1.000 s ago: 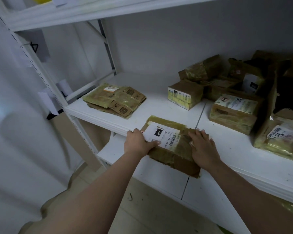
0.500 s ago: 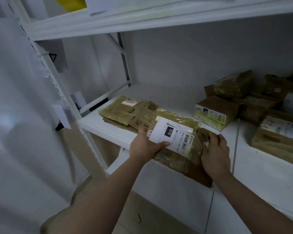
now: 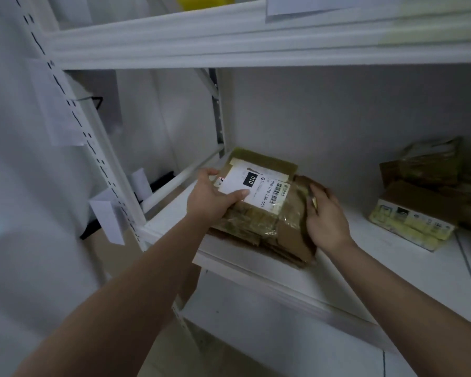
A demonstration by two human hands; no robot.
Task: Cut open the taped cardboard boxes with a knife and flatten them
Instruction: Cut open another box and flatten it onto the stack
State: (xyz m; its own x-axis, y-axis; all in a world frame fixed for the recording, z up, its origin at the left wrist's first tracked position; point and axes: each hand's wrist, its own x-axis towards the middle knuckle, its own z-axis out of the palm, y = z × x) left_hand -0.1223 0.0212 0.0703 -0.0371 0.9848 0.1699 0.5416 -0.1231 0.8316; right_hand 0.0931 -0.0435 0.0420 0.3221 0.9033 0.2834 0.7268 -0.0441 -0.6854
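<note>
The flattened cardboard box (image 3: 261,202), wrapped in yellowish tape and bearing a white shipping label (image 3: 253,186), lies between the two hands, over a pile of flattened cardboard (image 3: 278,243) at the near left corner of the white shelf (image 3: 392,270). The left hand (image 3: 211,197) grips the box's left edge, thumb curled across the label and fingers under the edge. The right hand (image 3: 325,219) rests against the box's right side with fingers nearly straight and close together, touching the cardboard. To the right, well apart from the hands, a taped box with a yellow-printed side (image 3: 413,213) stands on the shelf, and farther back a taped brown parcel (image 3: 430,161) sits against the wall. Left of the hands, the perforated white upright (image 3: 93,148) of the rack carries paper tags (image 3: 108,216). An upper shelf (image 3: 229,42) spans the far top.
</note>
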